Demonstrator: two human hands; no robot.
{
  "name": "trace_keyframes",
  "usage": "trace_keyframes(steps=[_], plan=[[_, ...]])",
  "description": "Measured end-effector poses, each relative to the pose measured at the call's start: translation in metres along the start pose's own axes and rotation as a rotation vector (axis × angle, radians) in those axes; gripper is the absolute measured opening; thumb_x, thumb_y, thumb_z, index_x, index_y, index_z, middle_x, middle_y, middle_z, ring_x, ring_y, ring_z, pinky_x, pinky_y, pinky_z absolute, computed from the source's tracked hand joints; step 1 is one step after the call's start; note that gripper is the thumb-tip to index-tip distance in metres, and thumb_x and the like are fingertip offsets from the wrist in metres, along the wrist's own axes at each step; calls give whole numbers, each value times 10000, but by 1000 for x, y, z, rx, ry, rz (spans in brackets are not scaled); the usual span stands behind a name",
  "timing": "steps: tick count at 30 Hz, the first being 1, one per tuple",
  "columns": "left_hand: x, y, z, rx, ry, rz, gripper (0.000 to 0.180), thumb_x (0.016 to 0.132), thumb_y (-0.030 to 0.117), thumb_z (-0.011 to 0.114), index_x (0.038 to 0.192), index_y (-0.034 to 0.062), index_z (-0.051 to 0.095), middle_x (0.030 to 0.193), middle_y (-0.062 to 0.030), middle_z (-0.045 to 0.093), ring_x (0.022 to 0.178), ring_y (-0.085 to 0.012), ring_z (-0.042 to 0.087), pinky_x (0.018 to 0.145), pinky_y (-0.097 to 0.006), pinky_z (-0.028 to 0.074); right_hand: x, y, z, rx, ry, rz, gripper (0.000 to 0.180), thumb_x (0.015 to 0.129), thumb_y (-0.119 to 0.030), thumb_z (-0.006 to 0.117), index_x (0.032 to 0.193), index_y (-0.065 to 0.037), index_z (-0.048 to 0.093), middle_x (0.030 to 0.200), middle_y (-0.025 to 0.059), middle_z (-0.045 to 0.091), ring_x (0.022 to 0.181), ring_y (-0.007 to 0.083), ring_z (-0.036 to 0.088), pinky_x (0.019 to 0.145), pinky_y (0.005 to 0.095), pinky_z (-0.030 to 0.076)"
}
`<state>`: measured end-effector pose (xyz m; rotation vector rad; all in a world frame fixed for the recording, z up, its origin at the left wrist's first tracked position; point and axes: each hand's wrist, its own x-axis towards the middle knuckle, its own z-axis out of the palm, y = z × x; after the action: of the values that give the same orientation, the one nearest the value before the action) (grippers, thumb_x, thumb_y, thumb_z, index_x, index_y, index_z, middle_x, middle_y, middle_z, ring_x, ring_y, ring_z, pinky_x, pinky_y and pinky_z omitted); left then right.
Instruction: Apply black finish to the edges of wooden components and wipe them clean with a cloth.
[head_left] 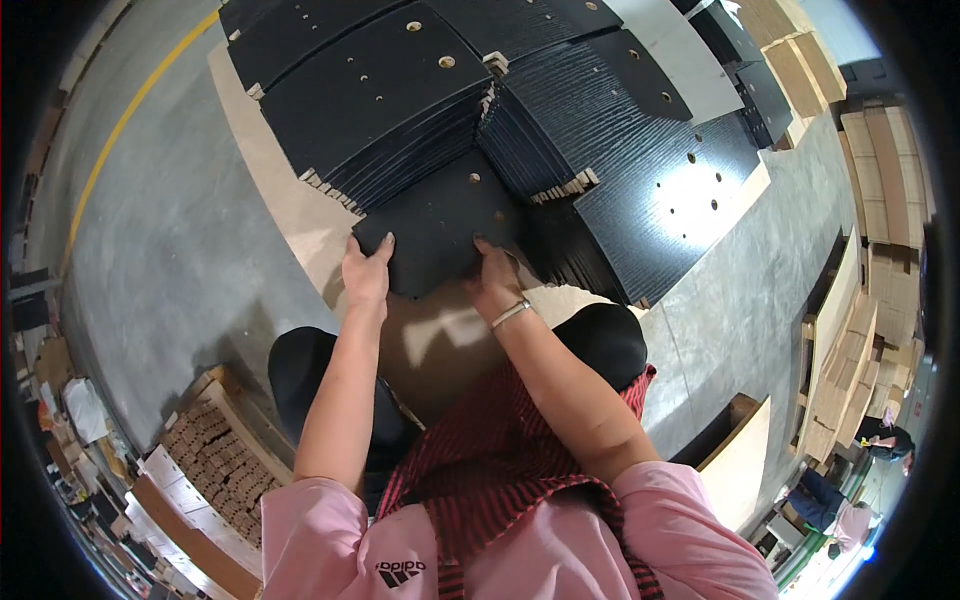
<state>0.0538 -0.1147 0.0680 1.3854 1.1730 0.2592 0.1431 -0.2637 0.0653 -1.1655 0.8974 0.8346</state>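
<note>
A black panel with small drilled holes lies in front of me, in the gap between taller stacks of similar panels. My left hand grips its left corner, thumb on top. The right hand holds the near right edge, also thumb on top; its other fingers are mostly hidden. Behind the panel rises a stack of black panels, and another stack stands to its right. Whether the held panel is lifted off what lies under it, I cannot tell.
A glossy black panel stack stands at the right. All rest on a pale board. A box of cardboard pieces is at lower left, flattened cardboard at far right. Another person is at the lower right.
</note>
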Motion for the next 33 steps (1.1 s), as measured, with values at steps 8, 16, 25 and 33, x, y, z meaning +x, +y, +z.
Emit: trace_keyframes(steps=[8,16,25,33], plan=[[-19,7,2,-85,-80,-176,450,967,213,592,1349,-11,514,1294,-103,594,1194,-202,523,1042,-330,368,-5,-14,8,162,-93,13,424,838,-139,648,1246,-43,587,1263,79,593,1108,234,557,950,367,431],[-22,8,-9,-374,-70,-384,502,935,139,578,1406,43,436,1371,-56,501,1246,-175,467,1057,-307,319,5,-8,4,146,-160,-1,393,868,-143,603,1249,-53,563,1255,108,593,1147,292,567,980,442,471],[-32,2,7,-440,-153,-244,430,972,233,584,1344,36,495,1312,-94,563,1203,-188,510,1052,-323,360,3,16,10,-86,-268,79,384,912,-184,586,1275,-63,559,1292,96,586,1163,259,576,969,420,499],[-21,-19,-10,-339,35,-347,202,1001,254,534,1082,82,603,966,14,551,840,-79,496,714,-251,398,-4,16,13,-17,-129,129,367,875,-163,592,1232,-79,573,1235,97,613,1098,278,609,937,426,523]])
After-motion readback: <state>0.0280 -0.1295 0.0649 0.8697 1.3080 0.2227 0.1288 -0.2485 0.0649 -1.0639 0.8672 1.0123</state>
